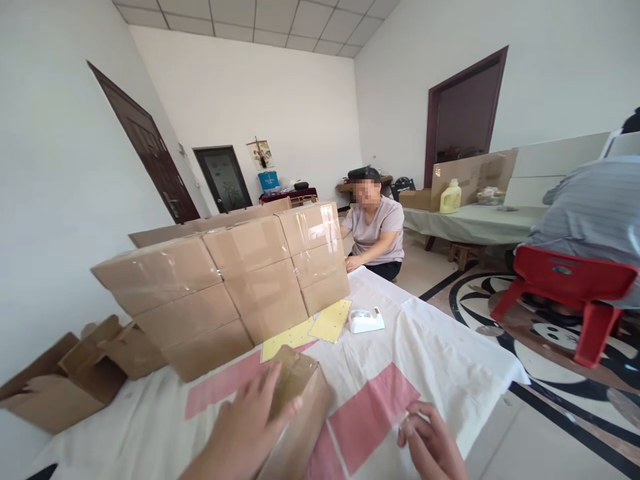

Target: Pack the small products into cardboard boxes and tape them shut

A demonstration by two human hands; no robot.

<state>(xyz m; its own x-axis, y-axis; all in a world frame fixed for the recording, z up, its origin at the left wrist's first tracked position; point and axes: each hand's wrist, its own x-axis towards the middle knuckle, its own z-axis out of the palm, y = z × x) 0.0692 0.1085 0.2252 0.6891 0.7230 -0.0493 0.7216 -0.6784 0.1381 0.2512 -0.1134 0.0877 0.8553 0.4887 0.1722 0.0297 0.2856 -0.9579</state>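
Note:
My left hand (250, 413) lies at the left side of a small brown cardboard box (307, 407), fingers stretched out and thumb apart, partly covering it. The box sits on the cloth in front of me, its near end cut off by the lower frame edge. To the right of the box and apart from it, my right hand (430, 437) has its thumb and fingertips pinched together. What it pinches, if anything, is too small to make out. Beyond the box lie yellow sheets (331, 321) and a white tape dispenser (367, 321). Pink patches (373, 413) show on the cloth between my hands.
Taped cardboard boxes (255, 273) form a stacked wall along the table's far left. Open cartons (65, 387) stand left of it. Past the cloth-covered table (450, 347) a person (375, 227) crouches. At right, another person sits on a red chair (575, 273).

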